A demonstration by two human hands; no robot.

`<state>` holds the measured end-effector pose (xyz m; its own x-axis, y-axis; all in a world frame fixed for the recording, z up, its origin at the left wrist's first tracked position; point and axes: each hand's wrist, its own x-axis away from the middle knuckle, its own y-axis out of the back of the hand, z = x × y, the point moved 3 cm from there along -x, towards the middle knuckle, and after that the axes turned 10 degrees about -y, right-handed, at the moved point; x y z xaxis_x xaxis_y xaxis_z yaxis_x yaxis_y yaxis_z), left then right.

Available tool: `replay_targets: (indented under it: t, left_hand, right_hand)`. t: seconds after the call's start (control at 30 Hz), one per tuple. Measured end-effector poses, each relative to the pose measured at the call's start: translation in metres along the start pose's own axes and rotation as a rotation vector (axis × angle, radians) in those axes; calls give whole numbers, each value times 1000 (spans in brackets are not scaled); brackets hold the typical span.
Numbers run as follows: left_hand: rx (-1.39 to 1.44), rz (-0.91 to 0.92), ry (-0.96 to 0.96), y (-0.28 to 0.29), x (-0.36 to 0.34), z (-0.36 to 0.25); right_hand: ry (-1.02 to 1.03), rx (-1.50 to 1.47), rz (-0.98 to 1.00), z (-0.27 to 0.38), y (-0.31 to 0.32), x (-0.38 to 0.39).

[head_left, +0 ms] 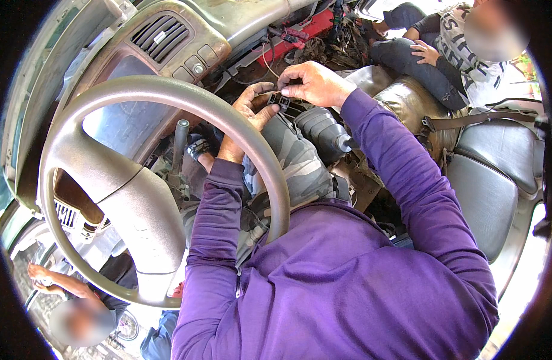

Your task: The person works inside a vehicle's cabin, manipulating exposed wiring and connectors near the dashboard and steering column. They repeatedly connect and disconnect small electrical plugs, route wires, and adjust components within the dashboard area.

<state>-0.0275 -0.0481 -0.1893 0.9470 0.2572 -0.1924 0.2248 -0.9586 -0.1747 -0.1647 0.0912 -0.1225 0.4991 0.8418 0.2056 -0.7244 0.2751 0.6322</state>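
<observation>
Beyond the steering wheel (87, 99), my left hand (252, 108) holds a small black plastic piece, which looks like an electrical connector (280, 100), between thumb and fingers. My right hand (316, 84) comes over from the right, with thumb and forefinger pinched together just above the connector. A thin pale wire (271, 65) runs down to those fingertips. Whatever lies in that pinch is too small and hidden to make out. Both hands are above my leg in camouflage trousers (288, 159), beside the black rubber gear lever boot (321, 133).
The dashboard is opened up, with loose wiring (315, 51) and a red bar (312, 30) showing. A lever (180, 144) stands behind the wheel. A person (432, 54) sits at the far right, near the grey seat (480, 192). Another person (78, 288) is outside at lower left.
</observation>
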Motion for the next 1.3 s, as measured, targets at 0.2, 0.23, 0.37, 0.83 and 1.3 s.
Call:
replay_targets:
  t: [0.2, 0.23, 0.37, 0.83, 1.3]
  left_hand:
    - [29, 32, 23, -4, 0, -5]
    - [30, 31, 9, -4, 0, -5]
    - [-7, 41, -27, 0, 0, 5]
    - [15, 41, -5, 0, 1, 2]
    - [41, 124, 3, 1, 2, -2]
  right_hand:
    - [87, 9, -8, -8, -4, -2]
    - [103, 22, -11, -8, -4, -2]
    - [140, 115, 16, -7, -5, -4]
    - [184, 208, 25, -4, -2, -7]
    - [131, 259, 105, 1, 1, -11]
